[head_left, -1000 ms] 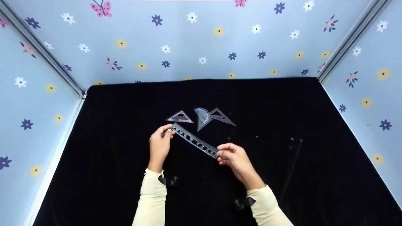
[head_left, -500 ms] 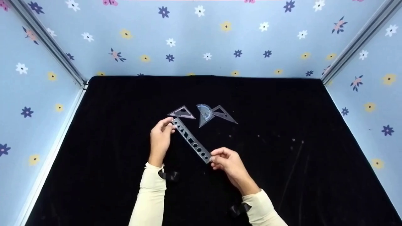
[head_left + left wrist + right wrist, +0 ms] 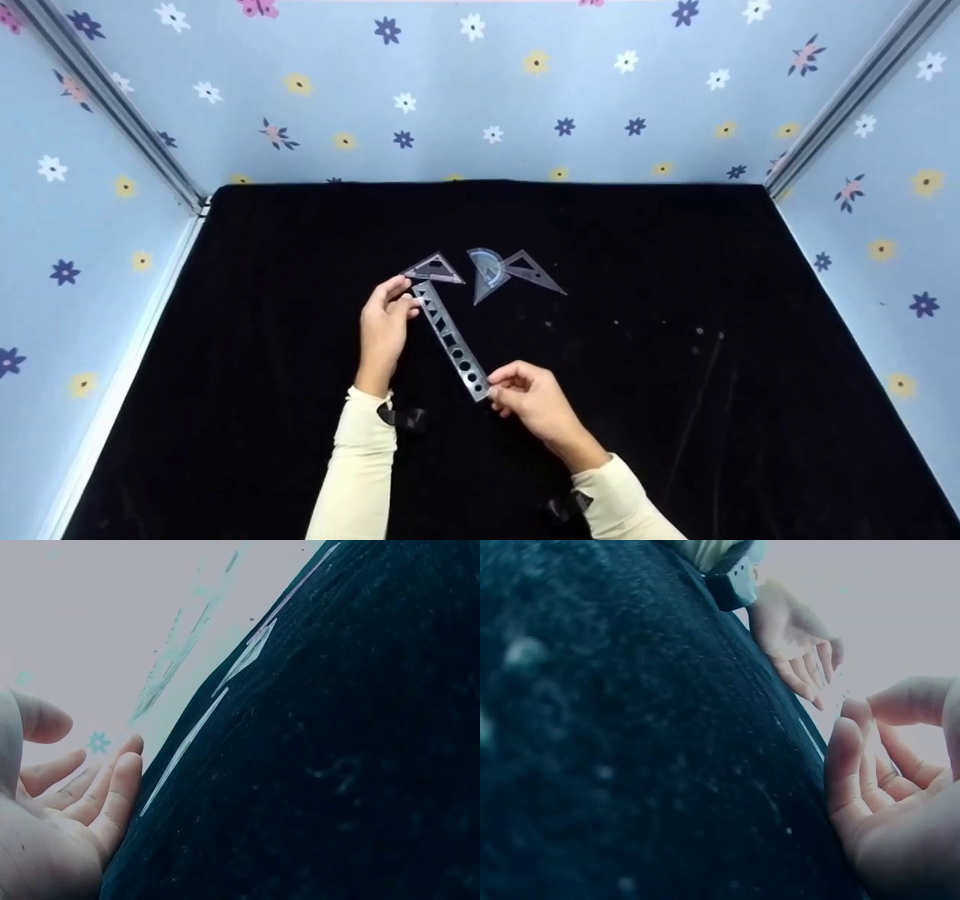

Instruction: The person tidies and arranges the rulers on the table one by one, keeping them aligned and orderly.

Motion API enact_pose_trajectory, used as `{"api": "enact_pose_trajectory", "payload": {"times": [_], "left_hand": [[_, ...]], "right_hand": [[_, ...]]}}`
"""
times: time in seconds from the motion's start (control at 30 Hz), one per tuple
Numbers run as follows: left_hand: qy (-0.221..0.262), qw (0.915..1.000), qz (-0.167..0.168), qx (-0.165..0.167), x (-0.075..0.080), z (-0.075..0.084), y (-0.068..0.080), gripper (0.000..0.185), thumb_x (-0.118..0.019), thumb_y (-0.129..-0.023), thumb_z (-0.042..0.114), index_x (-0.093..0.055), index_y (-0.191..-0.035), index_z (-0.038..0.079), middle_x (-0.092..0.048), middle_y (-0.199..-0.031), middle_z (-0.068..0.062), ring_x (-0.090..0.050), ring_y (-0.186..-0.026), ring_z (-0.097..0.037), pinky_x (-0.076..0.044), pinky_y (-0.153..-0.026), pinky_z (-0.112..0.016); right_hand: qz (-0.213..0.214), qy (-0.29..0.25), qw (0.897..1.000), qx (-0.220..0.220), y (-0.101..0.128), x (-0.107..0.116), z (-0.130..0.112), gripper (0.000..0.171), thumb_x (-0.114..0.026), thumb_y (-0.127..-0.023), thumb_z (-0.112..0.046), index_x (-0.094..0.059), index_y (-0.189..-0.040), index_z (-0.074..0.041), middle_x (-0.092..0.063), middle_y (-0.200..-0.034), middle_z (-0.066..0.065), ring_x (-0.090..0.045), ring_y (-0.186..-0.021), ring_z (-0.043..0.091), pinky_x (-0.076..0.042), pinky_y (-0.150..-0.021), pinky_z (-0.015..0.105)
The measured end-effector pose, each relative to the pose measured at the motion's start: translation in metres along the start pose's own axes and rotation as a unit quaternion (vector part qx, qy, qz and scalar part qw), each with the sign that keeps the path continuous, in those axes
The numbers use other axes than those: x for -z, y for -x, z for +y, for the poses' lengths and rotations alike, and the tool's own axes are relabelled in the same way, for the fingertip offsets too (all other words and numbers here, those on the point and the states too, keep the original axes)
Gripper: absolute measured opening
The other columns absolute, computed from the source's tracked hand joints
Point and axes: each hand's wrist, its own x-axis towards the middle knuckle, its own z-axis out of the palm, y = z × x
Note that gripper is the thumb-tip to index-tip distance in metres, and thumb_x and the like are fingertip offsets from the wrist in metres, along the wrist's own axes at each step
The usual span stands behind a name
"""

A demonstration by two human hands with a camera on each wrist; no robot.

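A clear stencil ruler (image 3: pixel 452 341) with a row of cut-out shapes slants between the two hands in the head view. My right hand (image 3: pixel 534 401) pinches its near end between thumb and fingers. Beside the far end is my left hand (image 3: pixel 385 326); in the left wrist view its thumb and fingers (image 3: pixel 120 791) stand apart, the ruler (image 3: pixel 174 652) just beyond the fingertips. Behind the ruler lie a set square (image 3: pixel 450 276) with a pinkish edge, a protractor (image 3: pixel 489 274) and a second set square (image 3: pixel 551 283). The protractor and second set square overlap or touch.
A black cloth (image 3: pixel 300 247) covers the table, with small pale specks at its right. Blue walls (image 3: pixel 442 75) with printed flowers enclose the back and sides, joined by metal corner posts (image 3: pixel 855 86).
The ruler has swung steeper, its near end moving left and toward me with my right hand. My left hand stays near the far end. The head view has shifted slightly.
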Motion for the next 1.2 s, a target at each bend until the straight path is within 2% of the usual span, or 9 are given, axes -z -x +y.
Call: {"api": "enact_pose_trajectory", "payload": {"times": [0.23,0.33,0.43,0.6,0.7,0.8,1.0,1.2], "left_hand": [[0.030,0.9990,-0.013,0.030,-0.001,-0.001,0.001,0.041,-0.054,-0.092,-0.009,-0.051,-0.133,-0.013,-0.058,-0.129,-0.033,-0.069,-0.091,-0.027,-0.058,-0.078,-0.031],[0.046,0.9980,-0.004,0.042,0.003,0.001,0.000,0.043,-0.053,-0.093,-0.008,-0.049,-0.135,-0.012,-0.059,-0.128,-0.031,-0.069,-0.088,-0.022,-0.057,-0.076,-0.029],[0.064,0.9969,0.001,0.045,0.004,0.000,-0.002,0.044,-0.050,-0.095,-0.007,-0.046,-0.138,-0.010,-0.059,-0.128,-0.031,-0.069,-0.086,-0.020,-0.057,-0.075,-0.029],[0.084,0.9952,-0.010,0.050,0.001,-0.003,-0.001,0.046,-0.050,-0.097,-0.005,-0.042,-0.142,-0.008,-0.056,-0.131,-0.032,-0.068,-0.088,-0.021,-0.058,-0.075,-0.031],[0.088,0.9949,-0.006,0.049,0.000,-0.003,0.000,0.045,-0.050,-0.097,-0.006,-0.043,-0.141,-0.008,-0.056,-0.131,-0.031,-0.069,-0.089,-0.022,-0.058,-0.074,-0.031],[0.087,0.9949,0.004,0.050,-0.001,-0.002,0.001,0.043,-0.050,-0.096,-0.006,-0.045,-0.139,-0.008,-0.058,-0.129,-0.029,-0.068,-0.089,-0.023,-0.058,-0.073,-0.031],[0.075,0.9959,-0.006,0.050,-0.002,0.001,-0.002,0.040,-0.051,-0.096,-0.005,-0.048,-0.136,-0.010,-0.060,-0.127,-0.028,-0.068,-0.094,-0.028,-0.058,-0.076,-0.034],[0.066,0.9960,-0.010,0.060,0.006,-0.002,-0.003,0.031,-0.050,-0.097,-0.005,-0.055,-0.127,-0.011,-0.061,-0.126,-0.028,-0.068,-0.096,-0.029,-0.058,-0.078,-0.036]], "right_hand": [[-0.009,0.039,0.999,0.007,0.002,-0.002,0.000,0.018,-0.071,-0.085,0.005,-0.069,-0.102,0.012,-0.068,-0.081,0.020,-0.062,-0.067,0.016,-0.054,-0.058,0.024],[-0.012,0.040,0.999,0.007,0.002,-0.006,0.000,0.019,-0.071,-0.086,0.004,-0.069,-0.103,0.012,-0.068,-0.081,0.022,-0.063,-0.067,0.017,-0.054,-0.059,0.025],[-0.013,0.045,0.999,0.005,0.002,-0.008,0.000,0.018,-0.070,-0.087,0.003,-0.070,-0.103,0.011,-0.068,-0.081,0.022,-0.063,-0.068,0.017,-0.055,-0.059,0.026],[-0.009,0.057,0.998,0.002,0.002,-0.009,0.002,0.015,-0.067,-0.087,0.009,-0.069,-0.101,0.013,-0.068,-0.082,0.027,-0.064,-0.068,0.018,-0.055,-0.059,0.026],[-0.018,0.055,0.998,0.001,0.003,-0.012,0.002,0.016,-0.064,-0.088,0.011,-0.068,-0.103,0.015,-0.067,-0.085,0.032,-0.064,-0.069,0.019,-0.055,-0.059,0.027],[-0.033,0.054,0.998,-0.007,0.003,-0.013,0.000,0.017,-0.065,-0.089,0.008,-0.069,-0.105,0.013,-0.068,-0.088,0.031,-0.064,-0.070,0.018,-0.055,-0.060,0.026],[-0.053,0.045,0.998,-0.005,0.005,-0.015,-0.002,0.020,-0.069,-0.090,0.000,-0.071,-0.108,0.008,-0.070,-0.090,0.024,-0.065,-0.071,0.017,-0.056,-0.061,0.026],[-0.080,0.043,0.996,-0.011,0.007,-0.021,-0.004,0.024,-0.065,-0.092,0.002,-0.068,-0.114,0.011,-0.070,-0.098,0.026,-0.066,-0.074,0.021,-0.056,-0.062,0.028]]}}
